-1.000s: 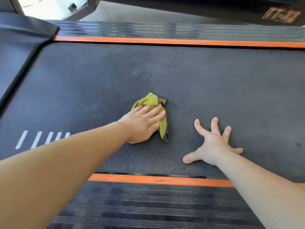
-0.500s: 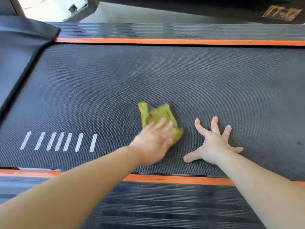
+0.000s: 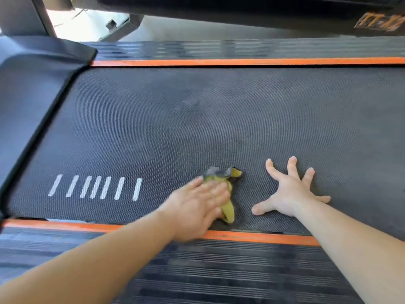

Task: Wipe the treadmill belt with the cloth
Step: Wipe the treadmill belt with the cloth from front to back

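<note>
The belt (image 3: pixel 197 119) fills most of the frame, dark and textured, with faint dull patches across its middle. The black cover (image 3: pixel 32 84) closes off its end at the upper left, and an orange strip (image 3: pixel 252 236) edges it along the bottom.

Your right hand (image 3: pixel 289 191) lies at lower right, fingers spread wide and flat on the belt, gripping nothing; it looks like a brace. Your left hand (image 3: pixel 197 207), blurred, sits at lower centre with straight fingers pressing down on the cloth (image 3: pixel 228 209). The cloth is bunched, yellow, and lies on the belt just above the strip, between your two hands. White marks (image 3: pixel 96 187) sit at lower left.

You appear to be mid-wipe. The pictures don't show which parts are clean, but the dull patches higher up suggest much of the belt is left.
</note>
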A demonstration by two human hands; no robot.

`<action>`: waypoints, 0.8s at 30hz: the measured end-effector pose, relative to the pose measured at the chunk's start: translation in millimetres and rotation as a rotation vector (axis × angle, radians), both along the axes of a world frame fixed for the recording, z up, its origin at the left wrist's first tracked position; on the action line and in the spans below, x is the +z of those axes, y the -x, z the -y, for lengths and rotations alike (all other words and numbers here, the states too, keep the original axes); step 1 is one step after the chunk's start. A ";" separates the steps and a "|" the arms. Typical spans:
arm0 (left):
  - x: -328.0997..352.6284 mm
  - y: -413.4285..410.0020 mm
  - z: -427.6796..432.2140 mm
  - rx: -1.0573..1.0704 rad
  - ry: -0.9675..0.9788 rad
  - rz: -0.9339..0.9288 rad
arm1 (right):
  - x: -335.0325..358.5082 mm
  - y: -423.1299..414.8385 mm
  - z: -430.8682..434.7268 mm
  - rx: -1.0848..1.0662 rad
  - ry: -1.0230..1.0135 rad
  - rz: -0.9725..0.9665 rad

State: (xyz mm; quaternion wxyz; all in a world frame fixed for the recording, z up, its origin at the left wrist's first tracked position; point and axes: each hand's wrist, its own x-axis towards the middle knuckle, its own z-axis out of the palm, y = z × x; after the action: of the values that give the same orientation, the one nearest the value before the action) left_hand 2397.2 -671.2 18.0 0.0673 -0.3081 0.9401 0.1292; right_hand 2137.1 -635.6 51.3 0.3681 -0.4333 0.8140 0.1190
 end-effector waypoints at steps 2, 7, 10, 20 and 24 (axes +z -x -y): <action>-1.6 -7.9 24.0 0.219 0.124 0.114 | 1.5 -0.4 0.1 0.007 -0.006 0.002; 8.5 -6.9 -15.3 -0.113 -0.187 0.003 | 0.8 -0.1 -0.3 0.002 -0.017 0.003; 9.4 -29.0 3.6 -0.216 -0.013 0.099 | 1.8 -0.8 0.1 0.002 -0.015 0.009; 8.9 15.9 -3.3 0.036 -0.184 0.007 | 2.9 -2.0 0.2 -0.006 -0.013 0.000; -3.6 16.2 39.5 0.341 -0.021 0.098 | 2.8 -0.8 2.5 0.000 -0.009 -0.012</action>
State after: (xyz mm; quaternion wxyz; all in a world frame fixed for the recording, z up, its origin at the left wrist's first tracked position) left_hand 2381.1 -710.7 14.4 0.0933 -0.4681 0.8686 0.1333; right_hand 2137.9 -638.1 54.1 0.3651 -0.4311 0.8156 0.1251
